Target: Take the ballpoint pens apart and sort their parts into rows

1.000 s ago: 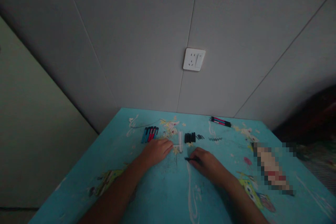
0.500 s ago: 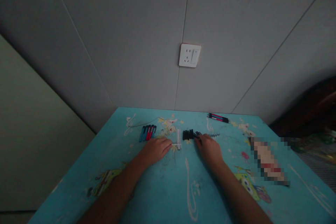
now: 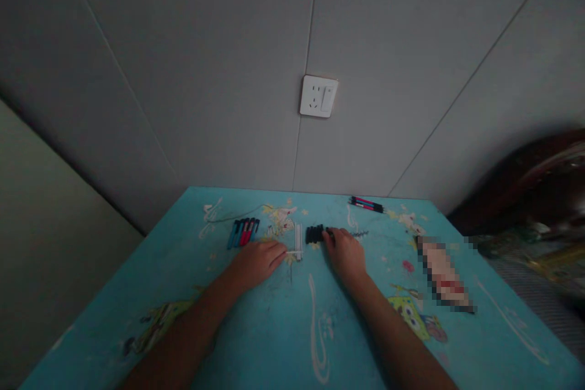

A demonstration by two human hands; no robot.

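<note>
My left hand [image 3: 261, 262] rests on the table with its fingers pinched on a thin white stick [image 3: 292, 251], whose free end meets several white sticks [image 3: 298, 241] laid upright side by side. Just beyond that hand is a row of pen barrels [image 3: 243, 233], blue and red with dark tops. My right hand [image 3: 347, 256] is closed at the right end of a row of short black pieces [image 3: 314, 234], looking like pen caps or grips. A dark piece shows at its fingertips, partly hidden. Small dark coils, perhaps springs [image 3: 360, 234], lie past its knuckles.
Several pens [image 3: 367, 205] in red, blue and black lie near the wall edge. A pixelated long object [image 3: 443, 274] is on the right of the blue cartoon-printed table [image 3: 269, 329]. A wall socket [image 3: 319, 96] is above. Dark furniture [image 3: 539, 177] stands at the right.
The whole view has shifted, so everything sits a little further left. My right fingers have closed in slightly toward the black row. My left hand keeps its place by the white sticks.
</note>
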